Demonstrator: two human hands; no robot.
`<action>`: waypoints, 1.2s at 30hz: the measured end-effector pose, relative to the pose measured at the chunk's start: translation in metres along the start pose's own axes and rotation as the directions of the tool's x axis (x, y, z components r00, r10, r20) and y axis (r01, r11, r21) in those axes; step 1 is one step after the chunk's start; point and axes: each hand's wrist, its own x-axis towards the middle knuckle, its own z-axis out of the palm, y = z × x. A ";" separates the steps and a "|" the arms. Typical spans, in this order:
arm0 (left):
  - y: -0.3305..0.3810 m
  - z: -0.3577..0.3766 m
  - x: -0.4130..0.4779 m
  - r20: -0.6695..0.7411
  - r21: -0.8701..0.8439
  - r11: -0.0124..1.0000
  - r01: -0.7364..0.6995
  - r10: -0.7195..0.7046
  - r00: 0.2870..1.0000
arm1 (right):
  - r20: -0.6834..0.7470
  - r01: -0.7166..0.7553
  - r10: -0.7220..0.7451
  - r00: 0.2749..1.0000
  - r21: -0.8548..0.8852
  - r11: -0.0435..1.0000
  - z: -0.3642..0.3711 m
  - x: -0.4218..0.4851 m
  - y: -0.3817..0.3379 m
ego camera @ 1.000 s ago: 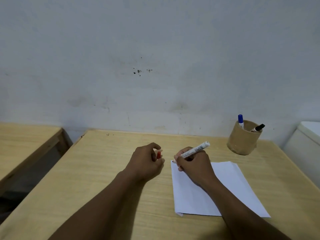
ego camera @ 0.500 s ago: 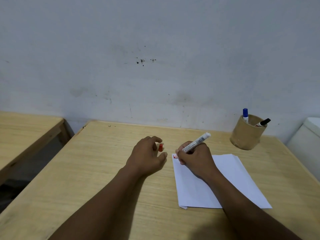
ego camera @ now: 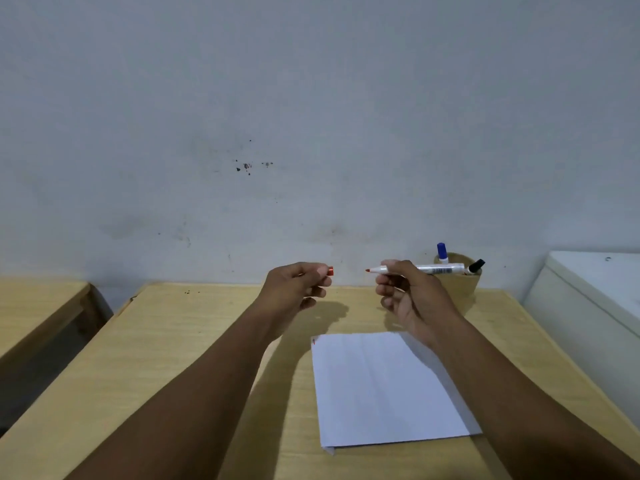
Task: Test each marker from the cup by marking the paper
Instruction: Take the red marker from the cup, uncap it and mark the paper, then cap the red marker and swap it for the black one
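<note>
A red cap [ego camera: 330, 271] is being pinched in the left hand [ego camera: 294, 289], raised above the counter [ego camera: 173, 341]. The paper [ego camera: 381, 389] is lying below. An uncapped red marker [ego camera: 415, 269] is being gripped level in the right hand [ego camera: 412, 299], tip facing the cap. Two markers are being held by the cup [ego camera: 471, 282] behind.

Matt wooden table [ego camera: 194, 341]; smooth white paper [ego camera: 381, 386]

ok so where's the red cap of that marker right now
In the head view the red cap is pinched in the left hand, raised above the table left of centre, facing the uncapped marker tip held by the right hand.
</note>
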 end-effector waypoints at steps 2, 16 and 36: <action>0.002 0.015 0.006 0.071 -0.071 0.996 0.048 -0.043 0.997 | 0.036 -0.004 0.004 0.999 0.008 1.000 -0.005 -0.004 -0.011; -0.003 0.076 0.018 0.163 -0.141 0.985 0.099 -0.075 0.984 | 0.085 0.143 -0.136 0.987 -0.085 0.986 -0.023 -0.003 -0.013; 0.060 0.175 0.062 0.306 0.722 0.445 -0.530 0.482 0.821 | -0.307 0.223 -0.381 0.872 -0.444 0.868 -0.120 -0.002 -0.077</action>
